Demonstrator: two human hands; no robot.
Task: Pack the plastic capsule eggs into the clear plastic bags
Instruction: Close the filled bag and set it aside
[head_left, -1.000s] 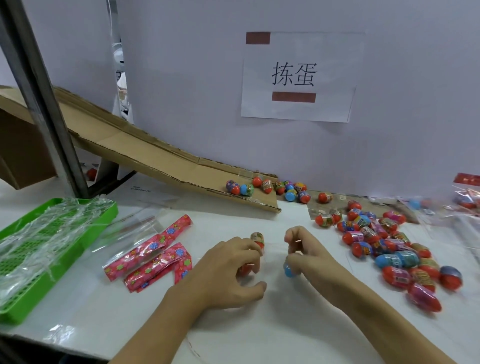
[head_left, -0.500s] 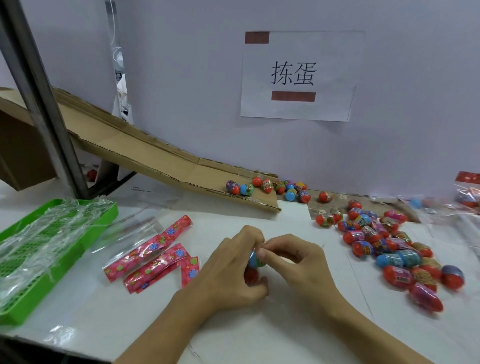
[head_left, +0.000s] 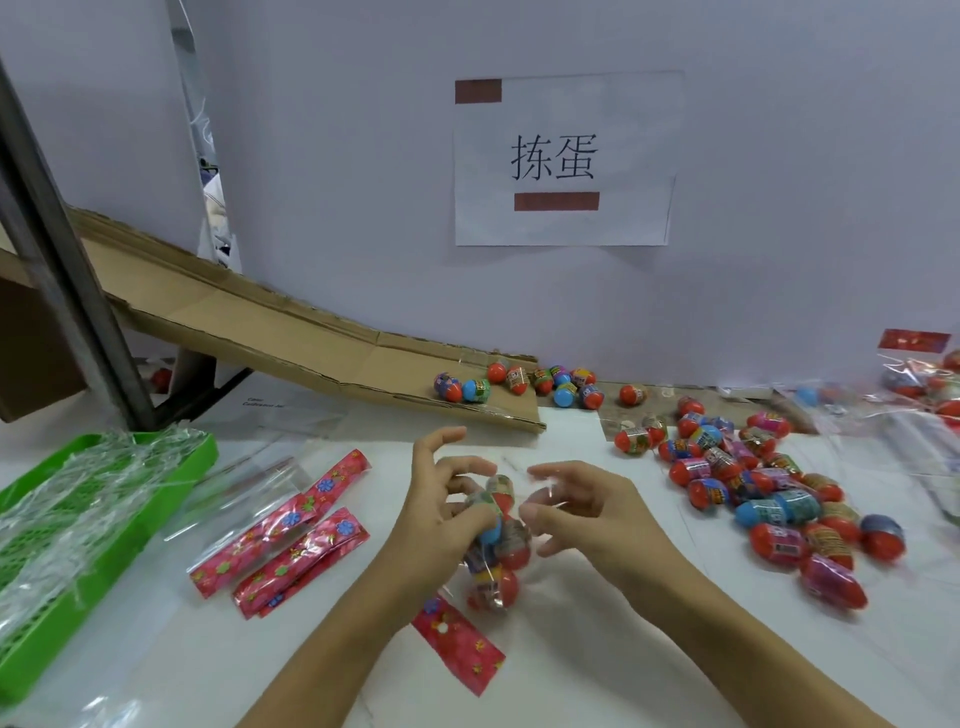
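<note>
Here the left hand (head_left: 441, 525) grips a clear plastic bag with a red flowered header (head_left: 491, 540), partly filled with plastic capsule eggs, its long axis running toward the person, the red header lying on the white worktop (head_left: 597, 675). The right hand (head_left: 587, 514), fingers loosely curled and holding nothing I can make out, sits just beside the bag's far end. The heap of loose red, blue and pink capsule eggs (head_left: 769, 499) lies to the right, nearer the right hand, which seems best placed to fetch the next egg.
</note>
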